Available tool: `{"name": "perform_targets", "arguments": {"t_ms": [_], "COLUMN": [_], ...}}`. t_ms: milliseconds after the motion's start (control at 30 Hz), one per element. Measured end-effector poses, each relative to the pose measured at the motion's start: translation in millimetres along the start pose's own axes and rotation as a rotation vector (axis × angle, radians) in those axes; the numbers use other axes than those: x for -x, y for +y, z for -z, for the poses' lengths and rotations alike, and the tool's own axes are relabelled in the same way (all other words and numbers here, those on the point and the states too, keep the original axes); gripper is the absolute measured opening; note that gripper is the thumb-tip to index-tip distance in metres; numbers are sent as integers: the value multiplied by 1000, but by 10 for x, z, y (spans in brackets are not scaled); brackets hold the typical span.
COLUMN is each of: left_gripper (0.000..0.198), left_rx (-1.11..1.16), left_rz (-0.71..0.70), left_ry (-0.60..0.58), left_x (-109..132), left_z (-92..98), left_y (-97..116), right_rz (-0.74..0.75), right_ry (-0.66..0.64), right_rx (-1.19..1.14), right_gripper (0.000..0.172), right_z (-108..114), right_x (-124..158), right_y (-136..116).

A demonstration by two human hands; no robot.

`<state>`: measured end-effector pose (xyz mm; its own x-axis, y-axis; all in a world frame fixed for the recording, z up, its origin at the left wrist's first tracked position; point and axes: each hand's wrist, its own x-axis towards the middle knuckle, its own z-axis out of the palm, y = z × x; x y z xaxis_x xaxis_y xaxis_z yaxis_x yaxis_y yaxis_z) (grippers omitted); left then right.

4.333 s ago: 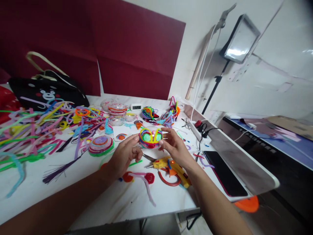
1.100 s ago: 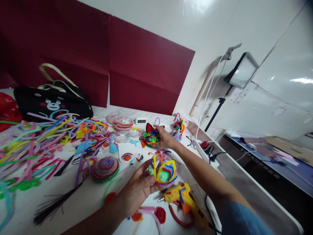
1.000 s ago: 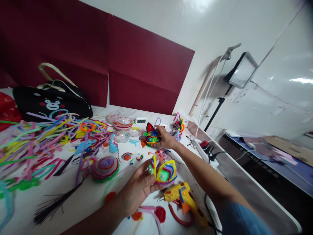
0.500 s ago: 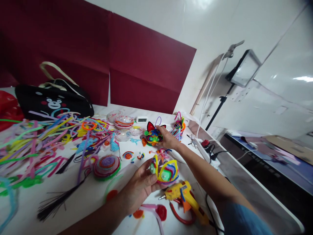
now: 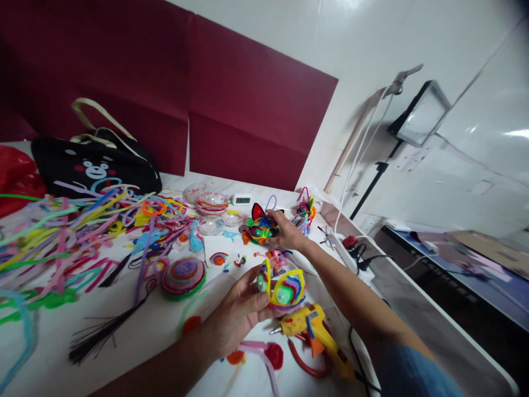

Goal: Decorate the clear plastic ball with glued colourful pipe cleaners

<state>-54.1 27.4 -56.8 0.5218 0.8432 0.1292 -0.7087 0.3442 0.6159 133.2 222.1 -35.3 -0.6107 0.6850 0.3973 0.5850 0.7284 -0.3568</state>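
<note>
In my left hand [image 5: 239,311] is a clear plastic ball decorated with pipe cleaners [image 5: 287,295], with yellow-edged, pointed eye shapes and shiny green centres. My fingers and thumb close on its left side. Farther back, my right hand [image 5: 286,230] reaches across and grips a colourful pipe-cleaner cat head [image 5: 263,229] by its right side. That head has red ears edged in black and a lilac loop on top; my fingers cover its right ear in part. Just below the ball lies a yellow hot glue gun [image 5: 308,325], its nozzle pointing left.
Loose pipe cleaners [image 5: 82,231] heap up at the left before a black bag [image 5: 95,165]. A coiled pipe-cleaner dome [image 5: 183,277], clear plastic half-shells [image 5: 210,204] and a small digital clock [image 5: 242,199] sit mid-table. A power strip [image 5: 359,259] with cables runs along the right.
The whole view has shifted slightly. The cat head under my right hand is tilted a little differently. My left hand keeps its hold on the ball.
</note>
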Motion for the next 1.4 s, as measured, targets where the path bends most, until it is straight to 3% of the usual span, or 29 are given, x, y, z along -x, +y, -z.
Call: {"name": "perform_targets", "arguments": {"t_ms": [600, 933, 1133, 1400], "left_gripper": [49, 48, 44, 48], "left_rx": [-5, -3, -31, -67], "left_rz": [5, 12, 0, -23], "left_ry": [-2, -17, -30, -32], "left_x": [-4, -4, -5, -45], "left_z": [14, 9, 51, 106], "left_y": [-6, -9, -38, -25], "right_rz": [20, 25, 11, 120], "right_ry": [19, 118, 199, 210], "right_rx": [-23, -62, -53, 147], "right_gripper": [94, 80, 39, 33], "right_z": [18, 353, 659, 739], "right_x": [-8, 147, 534, 1200], "right_y": [5, -101, -432, -1153]}}
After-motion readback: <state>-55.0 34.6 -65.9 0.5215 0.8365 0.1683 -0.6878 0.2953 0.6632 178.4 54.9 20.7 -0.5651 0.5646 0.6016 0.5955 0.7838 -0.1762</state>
